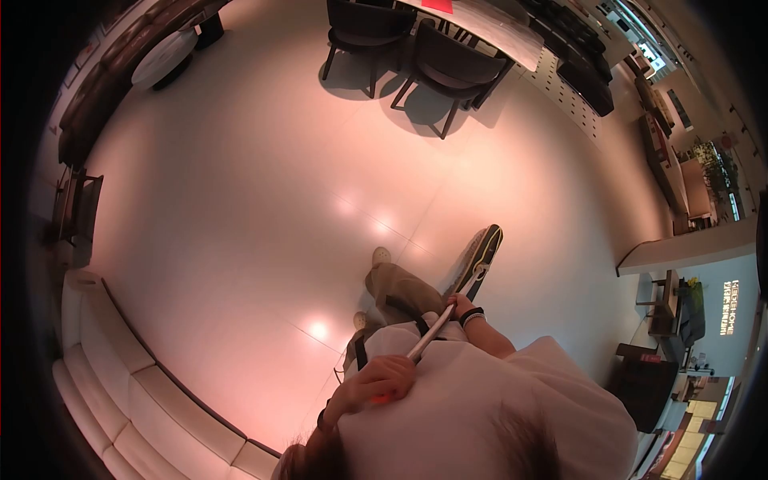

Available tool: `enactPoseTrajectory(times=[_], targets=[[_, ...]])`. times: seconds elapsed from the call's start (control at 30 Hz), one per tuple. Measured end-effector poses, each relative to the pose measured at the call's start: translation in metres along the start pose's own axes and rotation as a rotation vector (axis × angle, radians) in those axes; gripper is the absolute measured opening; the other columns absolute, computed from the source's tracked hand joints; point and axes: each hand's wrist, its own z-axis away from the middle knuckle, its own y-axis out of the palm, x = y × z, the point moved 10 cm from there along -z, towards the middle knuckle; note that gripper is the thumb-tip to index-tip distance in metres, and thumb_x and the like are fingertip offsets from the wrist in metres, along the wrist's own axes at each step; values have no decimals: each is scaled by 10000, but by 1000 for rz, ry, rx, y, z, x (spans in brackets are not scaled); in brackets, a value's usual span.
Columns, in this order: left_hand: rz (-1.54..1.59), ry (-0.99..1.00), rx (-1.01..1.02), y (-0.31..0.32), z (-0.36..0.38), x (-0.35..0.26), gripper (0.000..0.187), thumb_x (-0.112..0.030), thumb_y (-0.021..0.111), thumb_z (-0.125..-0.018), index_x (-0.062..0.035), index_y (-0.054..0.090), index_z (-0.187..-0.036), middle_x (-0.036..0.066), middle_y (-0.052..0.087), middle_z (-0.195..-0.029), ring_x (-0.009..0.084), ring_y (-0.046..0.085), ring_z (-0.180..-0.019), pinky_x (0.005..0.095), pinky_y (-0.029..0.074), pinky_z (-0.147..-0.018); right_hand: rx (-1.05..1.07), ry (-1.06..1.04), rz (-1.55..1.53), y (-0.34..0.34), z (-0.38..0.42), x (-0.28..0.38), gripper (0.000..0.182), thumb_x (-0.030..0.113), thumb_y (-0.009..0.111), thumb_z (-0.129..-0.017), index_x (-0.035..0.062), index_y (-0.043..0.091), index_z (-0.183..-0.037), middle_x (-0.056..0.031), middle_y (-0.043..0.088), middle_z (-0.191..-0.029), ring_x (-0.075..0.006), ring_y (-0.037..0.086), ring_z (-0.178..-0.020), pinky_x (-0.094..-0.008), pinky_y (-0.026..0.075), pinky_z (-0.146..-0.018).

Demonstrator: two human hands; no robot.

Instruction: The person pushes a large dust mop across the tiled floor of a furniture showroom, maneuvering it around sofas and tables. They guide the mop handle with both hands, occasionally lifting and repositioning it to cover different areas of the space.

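A flat mop with a pale pole [430,336] slants across my front, its dark, yellow-edged head [491,244] lying on the floor ahead and to the right. My left hand [384,378] is wrapped round the upper part of the pole near my chest, and a red-orange patch shows under it. Farther down, my right hand [459,307] is closed on the same pole, with dark and light bands on the wrist. My legs [404,292] and light shoes are just left of the mop head.
Pale glossy floor [240,192] spreads around me. Dark chairs [456,64] stand by a table [504,32] ahead. A cream sofa [160,392] lines the left, with a dark sofa [100,92] and round table [164,58] beyond. A low partition [688,246] and furniture are on the right.
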Motion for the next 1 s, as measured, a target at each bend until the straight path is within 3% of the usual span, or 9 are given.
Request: enactPoseTrajectory(times=[0.2, 0.37, 0.57, 0.63, 0.77, 0.83, 0.93, 0.97, 1.0], targets=[[-49, 13, 119, -18, -48, 7, 239, -147, 415, -743, -32, 404, -534, 67, 421, -542, 243, 398, -545, 324, 318, -638, 58, 56, 60, 28, -49, 38, 195, 13, 384, -759, 86, 297, -600, -2, 325, -509, -104, 343, -427, -203, 324, -390], [22, 29, 19, -66, -115, 42, 236, -148, 409, -754, -34, 423, -548, 70, 442, -565, 245, 423, -575, 338, 332, -687, -7, 67, 85, 58, -85, 93, 135, -4, 383, -764, 64, 304, -680, -10, 338, -508, -106, 376, -424, -205, 354, -385], [-81, 126, -184, -138, -257, 76, 257, -216, 380, -796, -25, 487, -662, 115, 511, -645, 273, 486, -638, 329, 369, -687, 48, 59, 191, 87, -204, 239, 110, 28, 393, -764, 57, 322, -686, -42, 352, -541, -154, 378, -456, -248, 382, -433], [-112, 102, -191, -153, -303, 82, 235, -215, 384, -798, -25, 487, -706, 119, 518, -663, 273, 493, -657, 328, 375, -692, -9, 5, 240, 129, -167, 297, 111, 27, 387, -763, 62, 314, -687, -33, 345, -538, -142, 373, -447, -246, 377, -416], [-235, 13, -215, -187, -381, 91, 211, -214, 392, -804, -27, 489, -794, 129, 532, -700, 273, 506, -697, 326, 386, -701, -35, 14, 119, 203, -167, 374, 109, 23, 412, -734, 58, 321, -686, -24, 334, -546, -142, 384, -459, -257, 388, -411], [-346, -73, -253, -200, -412, 105, 211, -214, 396, -806, -28, 489, -838, 133, 539, -718, 274, 513, -717, 325, 392, -706, -8, -117, 227, 242, -175, 426, 77, 14, 418, -721, 54, 362, -686, -30, 375, -559, -137, 387, -460, -243, 393, -445], [-583, -300, -283, -211, -439, 140, 225, -213, 401, -810, -29, 490, -904, 140, 550, -745, 274, 523, -747, 323, 400, -714, 223, -256, 573, 267, -268, 509, 209, 103, 427, -686, 73, 409, -480, -57, 430, -459, -169, 419, -429, -265, 349, -416], [-668, -399, -276, -214, -444, 155, 233, -213, 403, -812, -30, 490, -926, 143, 553, -754, 274, 527, -756, 322, 403, -716, 87, -185, 562, 274, -259, 524, 248, 97, 434, -665, 83, 388, -422, -52, 405, -430, -168, 413, -415, -266, 332, -391], [-716, -508, -239, -218, -444, 175, 243, -213, 405, -813, -30, 491, -948, 145, 557, -764, 274, 530, -766, 322, 406, -719, 91, -161, 388, 277, -273, 545, 177, 81, 421, -713, 57, 380, -542, -50, 404, -470, -158, 419, -428, -247, 357, -395]])
